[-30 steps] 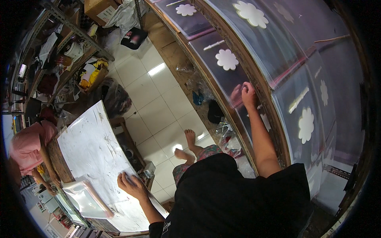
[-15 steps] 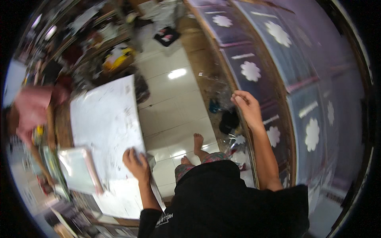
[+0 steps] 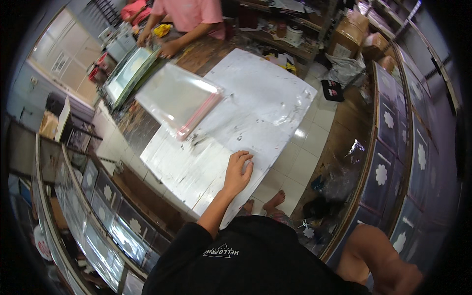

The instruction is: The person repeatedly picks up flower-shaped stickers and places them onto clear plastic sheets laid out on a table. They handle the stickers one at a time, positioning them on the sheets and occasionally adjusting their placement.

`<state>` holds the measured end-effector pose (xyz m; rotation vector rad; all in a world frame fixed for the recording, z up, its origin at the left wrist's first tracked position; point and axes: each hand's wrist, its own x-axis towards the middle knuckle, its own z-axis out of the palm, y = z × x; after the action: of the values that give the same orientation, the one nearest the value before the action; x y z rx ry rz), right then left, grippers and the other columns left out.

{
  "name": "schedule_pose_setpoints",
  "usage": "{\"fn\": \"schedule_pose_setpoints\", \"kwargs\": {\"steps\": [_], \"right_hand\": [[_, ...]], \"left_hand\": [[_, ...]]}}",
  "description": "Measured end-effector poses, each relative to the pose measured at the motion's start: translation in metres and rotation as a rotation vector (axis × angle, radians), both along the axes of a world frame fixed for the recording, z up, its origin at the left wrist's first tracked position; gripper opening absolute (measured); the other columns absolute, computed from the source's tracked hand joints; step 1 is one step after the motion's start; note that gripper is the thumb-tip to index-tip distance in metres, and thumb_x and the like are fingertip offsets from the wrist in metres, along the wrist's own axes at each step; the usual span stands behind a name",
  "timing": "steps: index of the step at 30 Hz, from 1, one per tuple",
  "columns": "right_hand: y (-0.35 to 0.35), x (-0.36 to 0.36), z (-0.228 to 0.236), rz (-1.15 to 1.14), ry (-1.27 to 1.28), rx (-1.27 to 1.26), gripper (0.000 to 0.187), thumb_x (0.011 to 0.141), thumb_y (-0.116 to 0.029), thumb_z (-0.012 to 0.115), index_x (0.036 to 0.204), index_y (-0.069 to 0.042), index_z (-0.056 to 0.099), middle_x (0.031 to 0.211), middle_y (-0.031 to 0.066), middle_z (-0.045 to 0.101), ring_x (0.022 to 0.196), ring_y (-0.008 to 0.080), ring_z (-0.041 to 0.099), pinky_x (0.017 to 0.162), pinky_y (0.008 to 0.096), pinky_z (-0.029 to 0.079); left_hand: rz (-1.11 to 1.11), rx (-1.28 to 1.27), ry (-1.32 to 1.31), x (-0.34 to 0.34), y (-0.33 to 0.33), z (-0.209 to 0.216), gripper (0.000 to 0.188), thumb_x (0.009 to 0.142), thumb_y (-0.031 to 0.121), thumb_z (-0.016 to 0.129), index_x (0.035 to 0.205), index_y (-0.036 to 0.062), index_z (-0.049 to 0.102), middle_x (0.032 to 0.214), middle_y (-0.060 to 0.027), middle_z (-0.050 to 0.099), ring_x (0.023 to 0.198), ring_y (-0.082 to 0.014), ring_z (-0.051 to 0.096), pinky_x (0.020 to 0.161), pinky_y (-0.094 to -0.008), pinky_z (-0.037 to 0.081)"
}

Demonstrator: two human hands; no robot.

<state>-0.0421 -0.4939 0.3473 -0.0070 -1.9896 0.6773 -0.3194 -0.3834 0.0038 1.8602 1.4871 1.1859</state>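
Head view. Use the white covering sheet (image 3: pixel 268 105) as the landmark; it lies on the brown wooden table (image 3: pixel 132 120) in front of you. Your left hand (image 3: pixel 238 174) is at the near part of the white covering sheet, close to its right edge, palm down. Its fingers are loosely bent and the thumb stands well apart from them, leaving a wide gap. Your right hand (image 3: pixel 404 279) is well to the right of the white covering sheet, at the lower rim of the view, with the arm sharply bent. It is blurred; you cannot tell whether its fingers are wide or narrow, or what they hold.

The stack of clear plastic sheets (image 3: pixel 172 96) lies flat across the far-left edge of the white covering sheet, partly on it and partly on the table. A pink band marks its right side. Your left hand is apart from this stack.

Beyond the far-left edge of the white covering sheet, a co-worker in a pink shirt (image 3: pixel 194 14) has both hands near a green-edged stack (image 3: pixel 129 73). To the right of the white covering sheet, across the tiled floor (image 3: pixel 307 125), a drying rack (image 3: pixel 361 206) carries dark panels (image 3: pixel 378 172) with white flower shapes. Another rack (image 3: pixel 113 270) with similar panels stands to its left.
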Motion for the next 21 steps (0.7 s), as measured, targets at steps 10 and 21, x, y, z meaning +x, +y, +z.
{"fn": "schedule_pose_setpoints", "kwargs": {"steps": [10,21], "right_hand": [[-0.037,-0.059,0.008,0.056,-0.06,0.051,0.035,0.092,-0.029,0.067,0.115,-0.003,0.067,0.104,0.0127,0.068,0.096,0.0228,0.066,0.087,0.0403,0.051],[-0.021,-0.04,-0.095,-0.779,0.012,-0.712,0.042,0.09,-0.036,0.07,0.119,-0.005,0.067,0.111,0.0138,0.069,0.101,0.0245,0.066,0.091,0.0449,0.051]], "left_hand": [[0.234,-0.057,-0.026,-0.107,-0.075,-0.008,0.019,0.086,0.004,0.063,0.104,-0.0007,0.067,0.115,-0.0173,0.061,0.107,-0.0327,0.058,0.091,-0.0397,0.047],[0.135,0.041,0.111,-0.112,-0.066,-0.053,0.022,0.089,0.0,0.054,0.109,-0.0039,0.062,0.12,-0.02,0.056,0.116,-0.0344,0.053,0.1,-0.0406,0.043]]}}
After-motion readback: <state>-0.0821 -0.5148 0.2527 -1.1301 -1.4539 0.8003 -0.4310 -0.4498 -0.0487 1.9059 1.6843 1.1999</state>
